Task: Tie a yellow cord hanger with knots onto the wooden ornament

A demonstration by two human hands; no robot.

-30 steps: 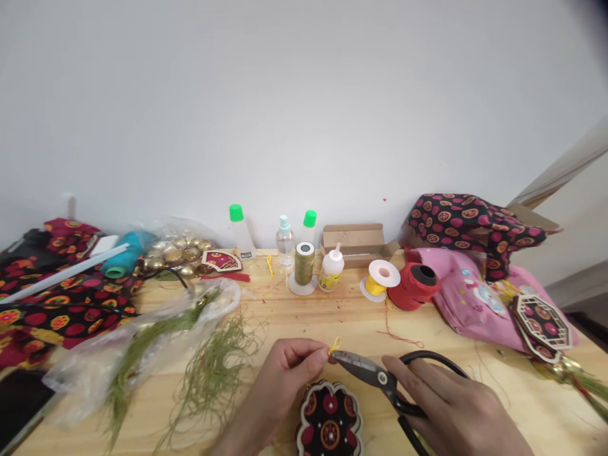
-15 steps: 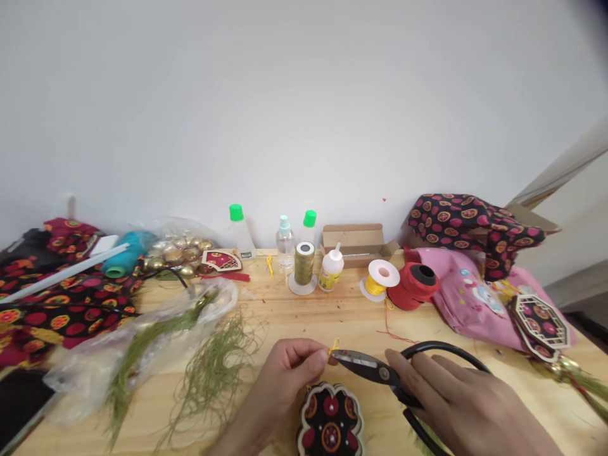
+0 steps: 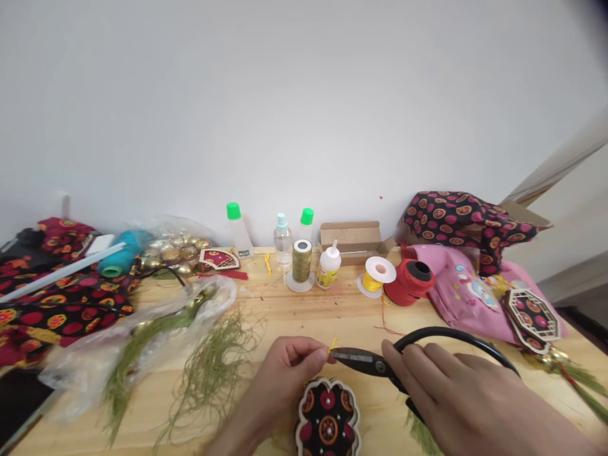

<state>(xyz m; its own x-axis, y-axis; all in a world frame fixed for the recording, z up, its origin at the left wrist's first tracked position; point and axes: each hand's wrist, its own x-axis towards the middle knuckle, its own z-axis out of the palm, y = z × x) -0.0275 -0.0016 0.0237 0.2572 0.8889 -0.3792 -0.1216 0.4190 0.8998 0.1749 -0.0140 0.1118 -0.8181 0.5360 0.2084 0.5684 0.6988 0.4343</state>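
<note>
My left hand (image 3: 294, 370) pinches a thin yellow cord (image 3: 335, 344), a small loop of it standing above the fingertips. My right hand (image 3: 456, 392) grips black-handled scissors (image 3: 365, 361), their dark blades together and the tips right at the cord beside my left fingertips. Just below hangs or lies a flower-shaped ornament (image 3: 329, 418) with a pale wooden rim and black, red and orange patterned fabric; the front edge of the view cuts it off. Green tassel threads (image 3: 420, 430) show partly under my right hand.
Loose green threads (image 3: 209, 367) and a plastic bag (image 3: 95, 373) lie left. Along the back stand an olive thread spool (image 3: 302, 263), a glue bottle (image 3: 329, 266), a yellow cord spool (image 3: 373, 282) and a red thread cone (image 3: 408, 285). An octagonal ornament (image 3: 532, 320) rests right on pink cloth (image 3: 451, 285).
The scissors' blades have closed and the handles have drawn together as my right hand tightened and shifted slightly. My left hand keeps its pinch. The whole view has moved a little.
</note>
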